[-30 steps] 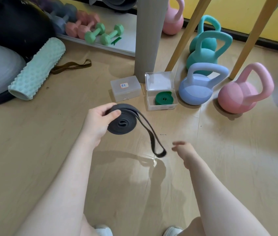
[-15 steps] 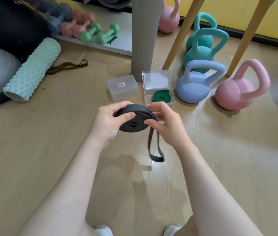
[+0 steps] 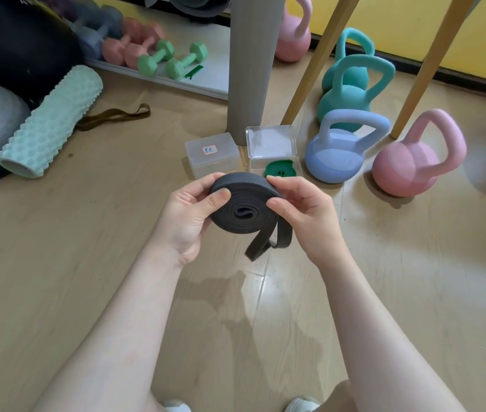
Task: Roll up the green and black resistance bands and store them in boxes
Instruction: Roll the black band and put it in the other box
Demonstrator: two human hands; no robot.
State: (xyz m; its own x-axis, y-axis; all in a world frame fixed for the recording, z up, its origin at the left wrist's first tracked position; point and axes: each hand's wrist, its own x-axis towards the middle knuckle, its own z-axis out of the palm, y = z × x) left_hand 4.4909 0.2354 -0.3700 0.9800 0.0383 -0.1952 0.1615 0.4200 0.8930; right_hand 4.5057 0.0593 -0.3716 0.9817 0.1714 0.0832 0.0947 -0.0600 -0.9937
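**Black band nearly coiled, held in both hands above the floor**

Both hands hold the black band (image 3: 243,211) in mid-air over the wooden floor (image 3: 57,263). It is wound into a flat coil; a short loop of loose tail hangs from its lower right side.

Left hand (image 3: 188,218): thumb across the coil's near face at the left edge, fingers curled behind it. Right hand (image 3: 307,215): thumb and forefinger pinch the coil's right edge, other fingers curled below, beside the hanging tail. The hands are close together, with only the coil between them.

Beyond the hands, on the floor: an open clear box (image 3: 274,157), lid tipped back, with the green band (image 3: 280,169) rolled up inside. Just left of it, a closed clear box (image 3: 212,154) with a small label on the lid; writing too small to read. Both boxes sit at the foot of a grey post (image 3: 249,69).

Right of the boxes: a blue kettlebell (image 3: 336,156), a pink kettlebell (image 3: 408,168), teal ones behind. Far left: a mint foam roller (image 3: 51,120) and a brown strap (image 3: 114,115) beside it. Green dumbbells (image 3: 173,59) lie on a low white shelf farther back.
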